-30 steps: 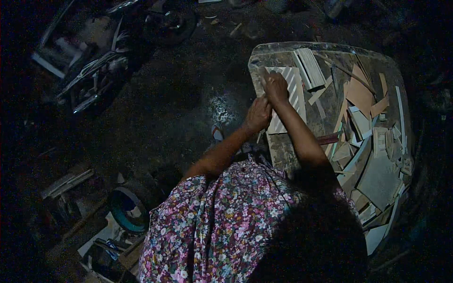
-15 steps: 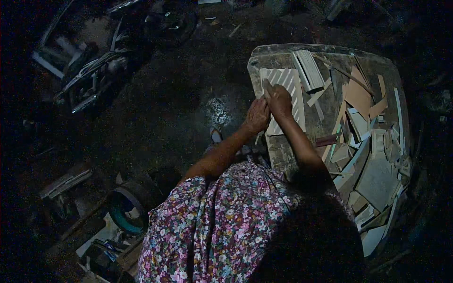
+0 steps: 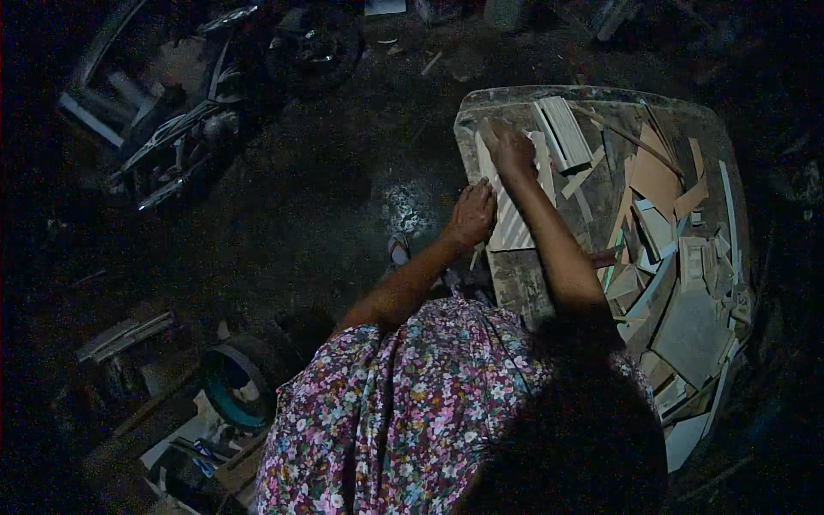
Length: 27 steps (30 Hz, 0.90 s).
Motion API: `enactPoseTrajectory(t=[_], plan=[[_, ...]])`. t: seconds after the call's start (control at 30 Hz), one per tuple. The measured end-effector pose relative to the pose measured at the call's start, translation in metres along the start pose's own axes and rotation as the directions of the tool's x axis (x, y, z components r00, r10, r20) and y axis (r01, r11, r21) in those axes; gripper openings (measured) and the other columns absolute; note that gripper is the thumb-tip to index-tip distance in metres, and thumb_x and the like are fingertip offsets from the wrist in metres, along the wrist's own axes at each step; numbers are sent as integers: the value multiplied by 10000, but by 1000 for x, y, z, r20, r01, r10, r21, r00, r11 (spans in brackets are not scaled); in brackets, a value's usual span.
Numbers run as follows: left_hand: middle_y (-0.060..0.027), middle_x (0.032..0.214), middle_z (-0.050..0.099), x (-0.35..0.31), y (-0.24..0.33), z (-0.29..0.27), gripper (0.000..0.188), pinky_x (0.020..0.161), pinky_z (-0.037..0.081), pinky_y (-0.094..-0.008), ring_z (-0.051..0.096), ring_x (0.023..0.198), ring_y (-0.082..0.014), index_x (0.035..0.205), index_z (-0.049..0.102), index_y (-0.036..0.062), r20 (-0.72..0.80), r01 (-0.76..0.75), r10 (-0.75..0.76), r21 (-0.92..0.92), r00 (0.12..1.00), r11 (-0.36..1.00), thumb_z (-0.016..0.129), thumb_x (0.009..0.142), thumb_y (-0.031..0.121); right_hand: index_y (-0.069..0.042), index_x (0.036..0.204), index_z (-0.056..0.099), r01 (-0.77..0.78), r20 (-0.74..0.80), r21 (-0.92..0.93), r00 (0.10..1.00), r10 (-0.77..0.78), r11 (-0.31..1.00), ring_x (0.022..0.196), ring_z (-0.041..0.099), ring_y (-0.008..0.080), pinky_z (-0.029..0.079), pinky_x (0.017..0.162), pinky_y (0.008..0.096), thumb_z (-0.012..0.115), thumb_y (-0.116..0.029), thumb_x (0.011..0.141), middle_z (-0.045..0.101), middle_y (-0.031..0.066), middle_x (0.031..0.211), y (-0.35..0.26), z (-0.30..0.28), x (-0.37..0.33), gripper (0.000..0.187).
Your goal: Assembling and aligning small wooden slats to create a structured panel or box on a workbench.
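Observation:
A pale wooden panel [image 3: 515, 227] with slanting slats or grooves lies on the left part of a worn worktable. My left hand [image 3: 473, 213] grips its left edge, fingers bent against the wood. Over the panel's far end is my right hand [image 3: 510, 151], palm down and closed. A small greyish-brown piece seems to be under its fingers, but the hand and the dim light hide what it is. Just right of the panel lies a stack of pale grooved strips [image 3: 563, 133], which neither hand touches.
Wood offcuts and thin boards [image 3: 691, 322] cover the right side of the worktable [image 3: 524, 287]. A motorcycle [image 3: 184, 129] stands at the far left. A round drum-like container [image 3: 236, 386] and a box of tools [image 3: 193, 459] are at the lower left.
My right hand has moved away from me, toward the panel's far end, and apart from my left hand. My left hand stays at the panel's left edge.

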<state>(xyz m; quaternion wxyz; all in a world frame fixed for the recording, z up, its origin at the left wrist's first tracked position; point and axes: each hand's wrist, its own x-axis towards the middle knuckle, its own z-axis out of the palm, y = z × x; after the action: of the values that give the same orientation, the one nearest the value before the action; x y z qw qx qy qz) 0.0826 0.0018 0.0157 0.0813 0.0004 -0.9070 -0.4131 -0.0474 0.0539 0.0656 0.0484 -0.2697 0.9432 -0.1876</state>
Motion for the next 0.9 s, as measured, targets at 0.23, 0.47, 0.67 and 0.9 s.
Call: enactPoseTrajectory(t=[0.23,0.47,0.67,0.9], plan=[[-240,1044,432,-4,-13,7,278,834,329,-443,409,1002,-356,966,472,-93,72,-261,251,302,965,917,467,726,48,-32,1147,386,178,-51,-234,980,-195,956,699,531,281,440,583,380,516,-146,718,515,170,777,13,23,-49,462],[-235,974,471,4,14,-6,256,849,322,-431,402,1021,-341,929,489,-95,42,-70,67,79,997,994,467,724,57,37,830,570,43,-225,-124,972,-70,991,659,550,291,439,554,388,547,-263,709,560,186,695,9,17,-4,324],[-240,1017,456,-6,-13,6,278,858,307,-432,383,1043,-348,950,477,-94,-4,-276,294,338,956,900,476,723,66,2,769,594,77,-141,-127,985,-95,989,592,542,306,432,521,394,529,-268,723,555,183,644,-5,-8,-7,282],[-235,1064,434,-8,-17,15,319,886,279,-445,356,1075,-349,1002,454,-83,-52,-271,309,356,950,894,469,727,78,-73,989,557,99,-208,-74,972,-113,992,593,540,298,420,524,395,472,-299,776,560,168,662,18,13,-17,322]])
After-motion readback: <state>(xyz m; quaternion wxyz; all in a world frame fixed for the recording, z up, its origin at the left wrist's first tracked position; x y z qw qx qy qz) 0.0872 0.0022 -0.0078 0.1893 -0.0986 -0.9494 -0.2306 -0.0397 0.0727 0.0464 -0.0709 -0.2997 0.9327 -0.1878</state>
